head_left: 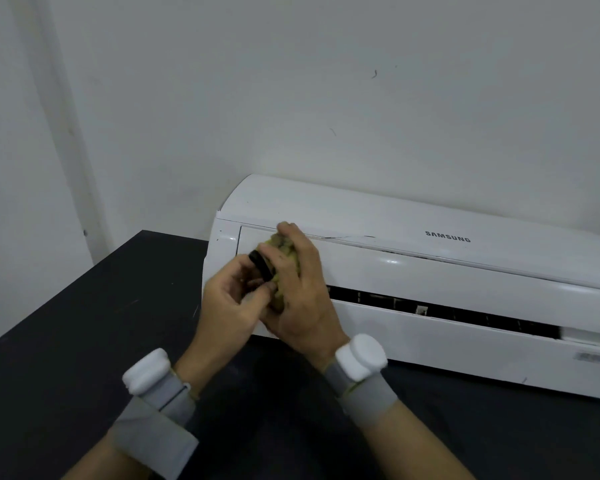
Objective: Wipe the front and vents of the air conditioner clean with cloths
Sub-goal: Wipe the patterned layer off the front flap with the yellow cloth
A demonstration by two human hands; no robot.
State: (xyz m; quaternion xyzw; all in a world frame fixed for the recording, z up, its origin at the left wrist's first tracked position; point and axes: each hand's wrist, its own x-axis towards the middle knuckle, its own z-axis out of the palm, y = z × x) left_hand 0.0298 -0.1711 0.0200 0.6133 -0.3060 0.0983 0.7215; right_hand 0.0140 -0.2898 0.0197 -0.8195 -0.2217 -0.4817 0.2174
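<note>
While right hand grips cloth, SAMSUNG air conditioner

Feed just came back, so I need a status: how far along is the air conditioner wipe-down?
Nothing shows as finished. In hand: the right hand grips a yellowish cloth by the left end of the air conditioner, and the left hand pinches a small black thing against it. Left: dark marks line the panel seam, and no hand is on the vent slot.

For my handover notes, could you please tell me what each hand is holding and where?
The right hand grips a bunched yellowish cloth, fingers curled round it. The left hand pinches a small black object; by which part cannot be told.
</note>
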